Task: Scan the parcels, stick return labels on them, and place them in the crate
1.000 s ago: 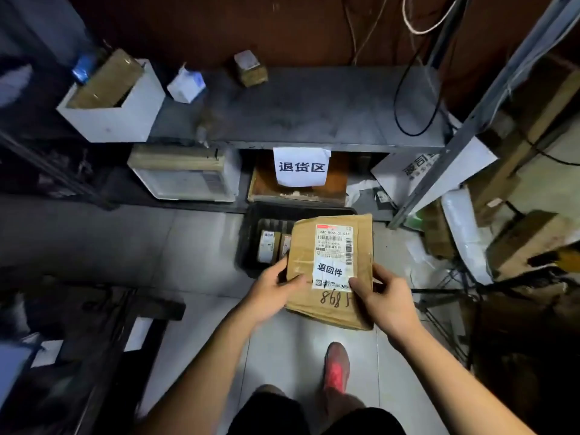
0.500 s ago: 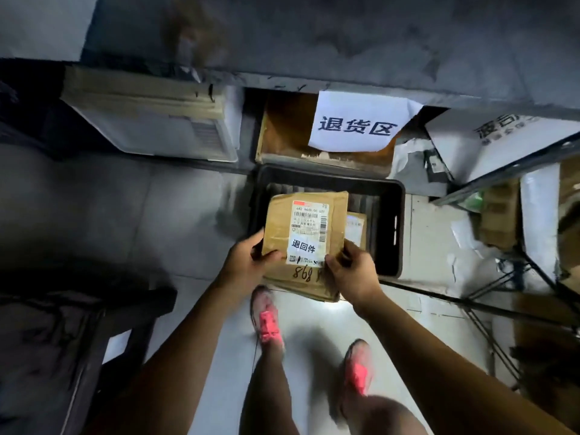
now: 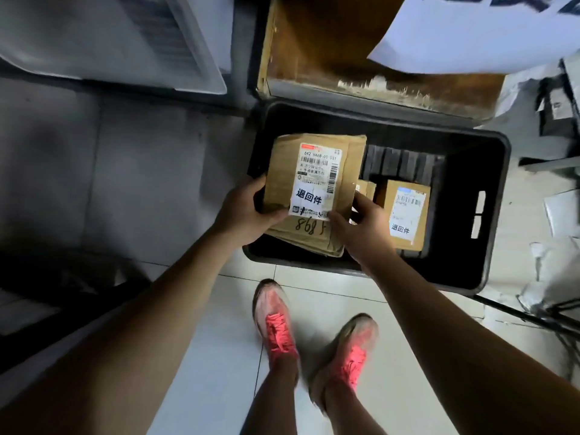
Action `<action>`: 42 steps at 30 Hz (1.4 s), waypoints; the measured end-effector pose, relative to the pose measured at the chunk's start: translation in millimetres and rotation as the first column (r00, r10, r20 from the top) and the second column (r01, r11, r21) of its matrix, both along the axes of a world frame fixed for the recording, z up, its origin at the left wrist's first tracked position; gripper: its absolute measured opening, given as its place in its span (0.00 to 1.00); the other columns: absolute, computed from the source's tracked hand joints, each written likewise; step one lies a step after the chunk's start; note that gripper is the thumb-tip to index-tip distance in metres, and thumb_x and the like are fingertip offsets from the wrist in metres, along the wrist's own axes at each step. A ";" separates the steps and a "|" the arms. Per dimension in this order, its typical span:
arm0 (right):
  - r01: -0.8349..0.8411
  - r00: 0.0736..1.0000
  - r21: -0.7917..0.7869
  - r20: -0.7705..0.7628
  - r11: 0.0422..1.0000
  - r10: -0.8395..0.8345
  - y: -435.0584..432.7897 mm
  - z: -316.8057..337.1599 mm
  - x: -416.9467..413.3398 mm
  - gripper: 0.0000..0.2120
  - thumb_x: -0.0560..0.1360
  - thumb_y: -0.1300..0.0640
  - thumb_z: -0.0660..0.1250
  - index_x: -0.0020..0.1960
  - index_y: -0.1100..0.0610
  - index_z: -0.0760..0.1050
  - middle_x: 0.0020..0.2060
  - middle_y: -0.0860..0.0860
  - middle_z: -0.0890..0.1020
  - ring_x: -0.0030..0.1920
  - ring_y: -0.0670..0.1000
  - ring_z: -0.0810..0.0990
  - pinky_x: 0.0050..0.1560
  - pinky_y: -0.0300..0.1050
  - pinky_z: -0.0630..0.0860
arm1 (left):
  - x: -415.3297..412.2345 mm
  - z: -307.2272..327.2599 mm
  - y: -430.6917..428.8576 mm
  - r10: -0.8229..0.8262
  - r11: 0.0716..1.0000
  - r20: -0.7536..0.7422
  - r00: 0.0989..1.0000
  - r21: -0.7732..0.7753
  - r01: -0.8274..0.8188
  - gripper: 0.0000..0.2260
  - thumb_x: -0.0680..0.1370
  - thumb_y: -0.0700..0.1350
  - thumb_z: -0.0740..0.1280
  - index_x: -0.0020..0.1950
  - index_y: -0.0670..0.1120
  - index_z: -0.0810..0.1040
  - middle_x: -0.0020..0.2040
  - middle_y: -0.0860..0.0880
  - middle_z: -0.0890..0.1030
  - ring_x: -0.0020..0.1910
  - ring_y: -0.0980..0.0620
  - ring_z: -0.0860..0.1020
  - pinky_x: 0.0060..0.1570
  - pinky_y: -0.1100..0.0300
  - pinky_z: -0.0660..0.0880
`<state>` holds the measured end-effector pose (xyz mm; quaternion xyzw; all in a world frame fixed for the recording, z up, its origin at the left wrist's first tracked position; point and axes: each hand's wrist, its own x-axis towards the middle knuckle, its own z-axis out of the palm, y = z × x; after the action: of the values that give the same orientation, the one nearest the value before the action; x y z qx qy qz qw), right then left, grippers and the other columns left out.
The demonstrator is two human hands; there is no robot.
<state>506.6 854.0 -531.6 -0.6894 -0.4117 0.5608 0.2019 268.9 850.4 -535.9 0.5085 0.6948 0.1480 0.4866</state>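
While the parcel (image 3: 317, 193) was held well above the floor a second ago, it now sits low over the left half of the black crate (image 3: 492, 152), its near edge at the crate's front rim. Judged: scan and labelling done, since a white return label (image 3: 309, 199) already sits on its face; the placing step is nearly finished. Left hand (image 3: 244, 211) grips the parcel's left edge, thumb on top. Right hand (image 3: 364, 227) pinches the near right corner. Both grips closed on the parcel; release not yet made. Crate contents: one smaller labelled box (image 3: 405, 211) at right, a second small carton (image 3: 365, 188) partly hidden beside it. Ribbed crate floor bare towards the back.
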 end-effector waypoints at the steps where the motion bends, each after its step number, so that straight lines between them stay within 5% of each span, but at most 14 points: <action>1: 0.003 1.000 -0.002 0.007 1.000 -0.003 3.3 -12.8 0.4 0.21 0.75 0.62 0.75 0.67 0.53 0.78 0.53 0.43 0.86 0.51 0.41 0.85 0.46 0.38 0.83 | 0.9 -12.4 3.1 0.011 1.000 0.003 1.000 -0.018 -0.011 0.30 0.69 0.54 0.80 0.69 0.58 0.74 0.63 0.53 0.77 0.62 0.49 0.78 0.60 0.50 0.80; 4: 0.000 1.000 -0.046 0.030 0.999 0.002 3.9 -43.6 1.2 0.23 0.75 0.63 0.75 0.68 0.53 0.77 0.55 0.43 0.85 0.54 0.43 0.85 0.46 0.39 0.84 | 7.1 -41.7 -0.1 0.015 1.000 -0.031 0.999 -0.023 -0.015 0.29 0.69 0.51 0.81 0.68 0.54 0.78 0.61 0.53 0.82 0.60 0.51 0.80 0.59 0.51 0.81; 8: -0.075 0.988 -0.096 0.126 0.993 0.086 -4.7 -68.3 -4.1 0.21 0.74 0.59 0.75 0.66 0.48 0.78 0.55 0.42 0.86 0.55 0.47 0.85 0.52 0.53 0.85 | 7.2 -66.5 -15.2 0.042 0.999 -0.049 0.998 -0.032 -0.044 0.26 0.69 0.48 0.81 0.66 0.53 0.80 0.57 0.56 0.83 0.56 0.55 0.81 0.58 0.55 0.81; 13: -0.073 0.984 -0.055 0.161 0.996 0.081 -12.9 -71.6 -7.7 0.24 0.74 0.55 0.75 0.69 0.47 0.76 0.57 0.42 0.85 0.56 0.45 0.84 0.53 0.51 0.85 | 9.5 -68.2 -22.6 0.037 0.999 -0.096 0.995 0.003 -0.037 0.25 0.69 0.47 0.81 0.64 0.51 0.81 0.55 0.55 0.84 0.54 0.53 0.82 0.55 0.53 0.82; 19: -0.253 0.880 -0.053 0.403 0.966 0.252 -5.3 -31.2 -3.4 0.30 0.77 0.47 0.72 0.76 0.55 0.70 0.70 0.52 0.78 0.69 0.54 0.76 0.66 0.49 0.75 | 22.4 -17.1 -11.5 -0.101 0.993 -0.416 0.904 0.011 0.116 0.25 0.74 0.52 0.75 0.68 0.48 0.75 0.57 0.45 0.81 0.55 0.44 0.80 0.50 0.50 0.79; 25: -0.515 0.646 -0.128 0.592 0.847 0.482 16.1 66.9 23.6 0.33 0.75 0.54 0.74 0.77 0.51 0.67 0.80 0.52 0.63 0.78 0.56 0.63 0.72 0.51 0.68 | 59.1 90.7 12.9 -0.325 0.921 -0.568 0.756 -0.010 0.389 0.28 0.77 0.54 0.72 0.75 0.50 0.70 0.70 0.49 0.73 0.67 0.45 0.74 0.60 0.48 0.76; 30: -0.560 0.529 -0.111 0.715 0.821 0.458 20.8 183.2 56.7 0.31 0.73 0.49 0.75 0.73 0.51 0.70 0.74 0.53 0.71 0.73 0.57 0.67 0.69 0.55 0.70 | 78.6 203.7 16.6 -0.359 0.879 -0.625 0.693 0.022 0.476 0.28 0.77 0.58 0.70 0.75 0.50 0.70 0.68 0.47 0.74 0.69 0.44 0.72 0.64 0.47 0.70; 37: -0.510 0.514 -0.069 0.774 0.857 0.368 -31.4 360.7 100.1 0.36 0.73 0.45 0.75 0.77 0.49 0.66 0.76 0.49 0.68 0.75 0.56 0.65 0.72 0.56 0.68 | 103.9 390.1 -13.5 -0.399 0.817 -0.732 0.551 -0.011 0.577 0.32 0.78 0.60 0.67 0.79 0.52 0.64 0.75 0.48 0.69 0.74 0.45 0.68 0.70 0.47 0.67; 42: -0.429 0.518 -0.022 0.813 0.903 0.266 -99.0 487.4 134.7 0.34 0.72 0.44 0.74 0.75 0.50 0.68 0.74 0.51 0.71 0.72 0.57 0.68 0.68 0.54 0.71 | 139.0 510.9 -54.3 -0.396 0.726 -0.780 0.484 0.057 0.686 0.29 0.77 0.60 0.68 0.76 0.52 0.69 0.69 0.47 0.73 0.69 0.44 0.71 0.67 0.50 0.67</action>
<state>641.3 755.0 -44.2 -0.7477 -0.6365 0.1800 -0.0590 407.9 796.1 -25.0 0.7990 0.5854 -0.1040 0.0901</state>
